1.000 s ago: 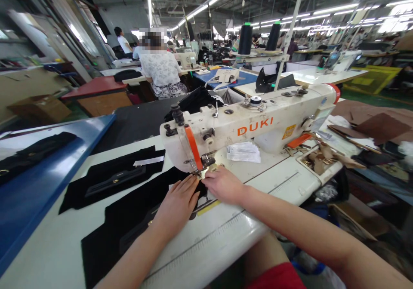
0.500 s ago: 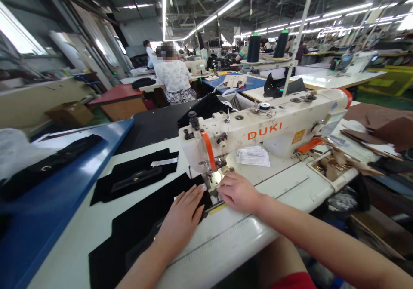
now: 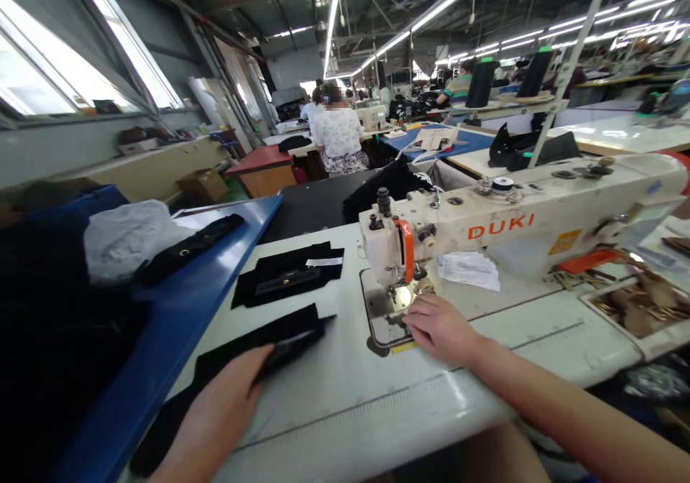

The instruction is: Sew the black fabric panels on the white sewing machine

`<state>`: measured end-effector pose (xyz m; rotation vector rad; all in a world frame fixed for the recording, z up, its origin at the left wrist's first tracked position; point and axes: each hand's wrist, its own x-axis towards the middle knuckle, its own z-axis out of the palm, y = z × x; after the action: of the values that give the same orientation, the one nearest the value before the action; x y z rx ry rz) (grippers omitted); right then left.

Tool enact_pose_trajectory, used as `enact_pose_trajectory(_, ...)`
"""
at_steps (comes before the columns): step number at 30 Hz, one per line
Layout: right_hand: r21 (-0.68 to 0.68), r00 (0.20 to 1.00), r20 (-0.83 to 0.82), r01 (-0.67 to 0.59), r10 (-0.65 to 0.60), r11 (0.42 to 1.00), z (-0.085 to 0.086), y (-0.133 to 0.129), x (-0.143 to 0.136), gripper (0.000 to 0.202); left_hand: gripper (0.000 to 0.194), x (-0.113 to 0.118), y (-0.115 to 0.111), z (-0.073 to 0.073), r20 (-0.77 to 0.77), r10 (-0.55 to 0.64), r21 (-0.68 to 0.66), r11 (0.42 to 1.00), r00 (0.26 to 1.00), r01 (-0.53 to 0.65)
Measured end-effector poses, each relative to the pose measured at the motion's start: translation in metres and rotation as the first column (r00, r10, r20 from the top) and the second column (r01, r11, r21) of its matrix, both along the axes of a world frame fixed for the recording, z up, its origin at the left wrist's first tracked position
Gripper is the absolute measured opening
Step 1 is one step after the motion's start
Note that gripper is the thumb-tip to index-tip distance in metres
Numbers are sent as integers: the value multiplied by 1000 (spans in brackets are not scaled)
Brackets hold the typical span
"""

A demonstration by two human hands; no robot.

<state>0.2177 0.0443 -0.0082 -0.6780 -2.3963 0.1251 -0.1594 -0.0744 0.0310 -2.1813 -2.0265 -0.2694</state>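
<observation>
My left hand (image 3: 223, 393) is closed on a black fabric piece (image 3: 226, 350), thumb underneath and fingers over its dark strip. The piece lies partly lifted and folded on the white sewing table, left of the machine. Beside the needle plate (image 3: 382, 307) of the white sewing machine (image 3: 447, 231), my right hand (image 3: 445, 332) rests with its fingers curled together. Whatever may be between those fingertips is hidden. Farther back on the table lies another black fabric piece (image 3: 251, 282) with a strip, a small metal fitting and a white label (image 3: 324, 261).
White paper labels (image 3: 468, 271) are stacked under the machine's arm. A tray of scraps (image 3: 641, 296) sits at the right. On the left stands a blue table (image 3: 215, 260) with a clear plastic bag (image 3: 129, 235). Farther off, a person (image 3: 339, 134) sits facing away.
The black fabric piece has come away from the needle area, drawn left by my left hand, which now grips it instead of lying flat. My right hand stays by the needle plate. The view has turned left.
</observation>
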Motion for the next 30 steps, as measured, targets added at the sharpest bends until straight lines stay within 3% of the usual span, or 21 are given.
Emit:
enact_pose_trajectory(2, -16, 1000, 0, -2, 2, 1000, -1, 0, 0, 19, 46, -8, 31, 30, 42, 163, 161, 973, 986, -168)
enact_pose_trajectory(4, -30, 1000, 9, 7, -6, 1000, 0, -1, 0, 20, 42, -1, 64, 56, 45, 190, 281, 940, 981, -195)
enact_pose_trajectory(5, -35, 1000, 17, 12, -12, 999, 0, -2, 0, 21, 37, 6, 78, 64, 29, 158, 270, 950, 987, -160)
enact_pose_trajectory(7, -35, 999, 25, 23, -22, 999, 1, -4, 1, 23, 35, 25, 98, 70, -12, 69, 209, 976, 998, -65)
enact_pose_trajectory(11, 18, 999, 7, 51, -51, 999, -4, -8, 3, 26, 35, 45, 105, 56, -72, -5, 141, 990, 997, 15)
enact_pose_trajectory(15, 71, 998, 4, 62, -62, 996, -14, -5, 4, 26, 33, 34, 95, 50, -120, 17, 128, 992, 993, -2)
enact_pose_trajectory(23, 200, 998, -16, 56, -53, 978, -21, 1, 8, 23, 33, 7, 74, 60, -156, 154, 169, 977, 976, -127)
enact_pose_trajectory(25, 202, 998, -24, 55, -51, 978, -23, 2, 9, 23, 37, -10, 55, 65, -166, 206, 180, 968, 964, -176)
enact_pose_trajectory(28, 160, 999, -26, 41, -37, 986, -26, 3, 9, 23, 44, -54, 7, 75, -182, 341, 203, 931, 922, -304)
enact_pose_trajectory(29, 140, 999, -25, 36, -33, 989, -27, 4, 9, 22, 47, -72, -13, 79, -187, 412, 212, 904, 892, -372)
enact_pose_trajectory(30, 122, 999, -23, 31, -28, 992, -27, 4, 8, 23, 51, -90, -33, 82, -204, 542, 222, 836, 815, -501)
